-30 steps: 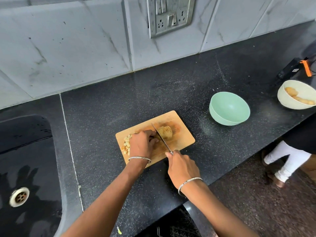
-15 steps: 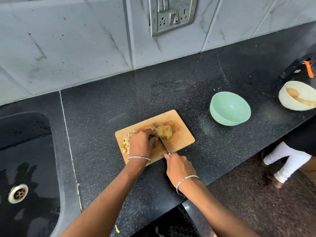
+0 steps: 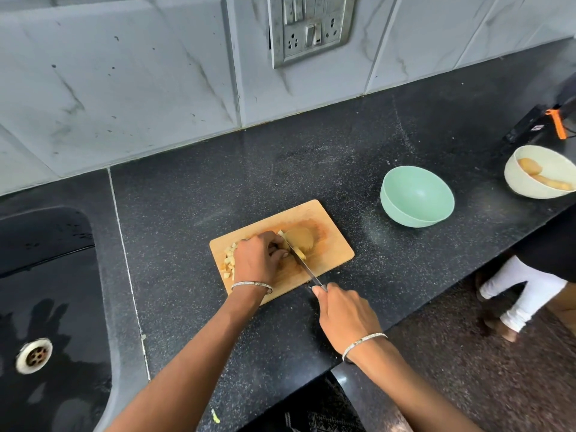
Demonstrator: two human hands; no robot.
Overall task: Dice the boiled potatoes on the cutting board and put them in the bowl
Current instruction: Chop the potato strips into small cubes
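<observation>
Dicing is in hand: on the board (image 3: pixel 330 260) by the counter (image 3: pixel 218 188) front edge, the left hand (image 3: pixel 258 260) holds the potato (image 3: pixel 300 240) with curled fingers (image 3: pixel 280 253), and the right hand (image 3: pixel 346 316) grips the knife (image 3: pixel 304 266). Next likely comes more cutting, then moving dice (image 3: pixel 229 255) to the bowl (image 3: pixel 417 198).

We are looking down at a black speckled countertop (image 3: pixel 218 182), a black sink (image 3: pixel 46 307) on the left, grey marbled wall tiles (image 3: pixel 124 73) carrying a socket plate (image 3: pixel 308 26), and a brown speckled floor (image 3: pixel 452 369).

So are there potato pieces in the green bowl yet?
No, the green bowl holds nothing; the diced pieces lie on the cutting board.
</observation>
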